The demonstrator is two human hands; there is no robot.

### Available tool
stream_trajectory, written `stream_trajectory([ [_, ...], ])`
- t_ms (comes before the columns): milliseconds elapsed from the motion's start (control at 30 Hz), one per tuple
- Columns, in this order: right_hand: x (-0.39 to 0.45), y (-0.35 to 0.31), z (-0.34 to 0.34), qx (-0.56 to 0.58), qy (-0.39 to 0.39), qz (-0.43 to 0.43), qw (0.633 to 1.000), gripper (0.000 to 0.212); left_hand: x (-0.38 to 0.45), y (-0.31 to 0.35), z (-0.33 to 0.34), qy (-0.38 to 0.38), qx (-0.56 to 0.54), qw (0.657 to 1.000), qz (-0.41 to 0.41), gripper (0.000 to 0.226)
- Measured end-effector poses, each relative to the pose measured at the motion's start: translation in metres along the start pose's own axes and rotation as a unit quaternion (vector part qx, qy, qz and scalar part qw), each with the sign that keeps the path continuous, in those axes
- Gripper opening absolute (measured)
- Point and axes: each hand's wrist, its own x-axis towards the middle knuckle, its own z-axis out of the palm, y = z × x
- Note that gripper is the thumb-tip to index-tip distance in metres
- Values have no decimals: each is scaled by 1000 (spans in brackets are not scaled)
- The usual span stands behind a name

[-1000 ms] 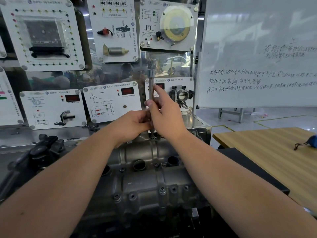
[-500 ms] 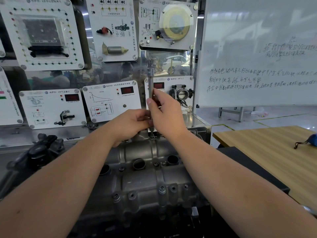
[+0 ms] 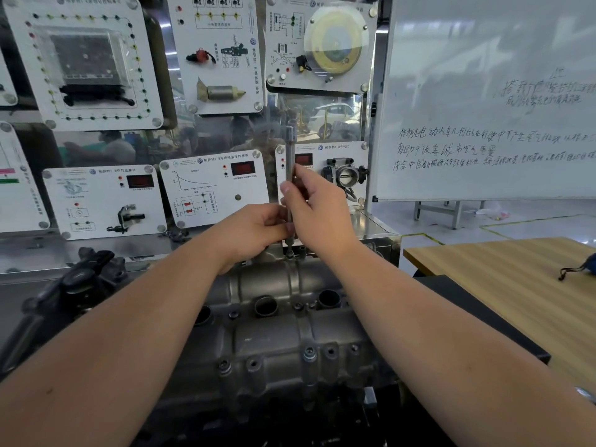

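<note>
A long thin metal socket extension bar (image 3: pixel 290 146) stands upright with its lower tip on a bolt at the far edge of the grey engine cylinder head cover (image 3: pixel 274 337). My right hand (image 3: pixel 317 209) pinches the bar's middle between thumb and fingers. Just below it, my left hand (image 3: pixel 254 229) grips the lower part of the bar. The two hands touch each other. The bar's top end sticks out above my right hand.
White training panels (image 3: pixel 213 188) with sensors and red displays hang behind the engine. A whiteboard (image 3: pixel 490 91) with handwriting stands at the right. At the right lies a wooden table (image 3: pixel 503 279) with a blue item (image 3: pixel 591 262) at its edge. Black engine parts (image 3: pixel 74 285) sit left.
My right hand's fingers have shifted slightly on the bar, as in turning it. The bar stays upright in the same spot, and my left hand has barely moved.
</note>
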Motion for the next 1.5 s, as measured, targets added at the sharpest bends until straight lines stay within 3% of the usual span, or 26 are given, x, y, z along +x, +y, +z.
stream_trajectory([
  [233, 0, 2, 1, 32, -28, 6, 999, 49, -1, 1, 0, -20, -3, 999, 25, 25],
  [433, 1, 4, 0, -9, -14, -35, 999, 24, 0, 1, 1, -10, 2, 1000, 24, 15],
  [600, -1, 4, 0, 38, -20, -2, 999, 51, -2, 1, 1, -16, -6, 999, 28, 18],
  [733, -1, 0, 0, 9, -12, -23, 1000, 46, -2, 2, 1, -19, 6, 999, 40, 31],
  [900, 1, 1, -2, -1, -17, -24, 1000, 32, 0, -1, 0, -10, 3, 999, 35, 17],
  [1067, -1, 2, -1, 39, -23, -11, 999, 51, 0, -1, 0, -12, 13, 999, 35, 22],
  [1233, 1, 4, 1, 10, 8, -29, 999, 43, 2, -1, -1, 2, 23, 999, 23, 31],
  [1367, 1, 4, 0, 14, 2, -24, 1000, 35, 2, -3, -1, 5, 12, 1000, 7, 18],
  [1500, 0, 2, 0, 32, -12, 1, 999, 43, 1, -3, -2, 1, -2, 1000, 6, 19],
])
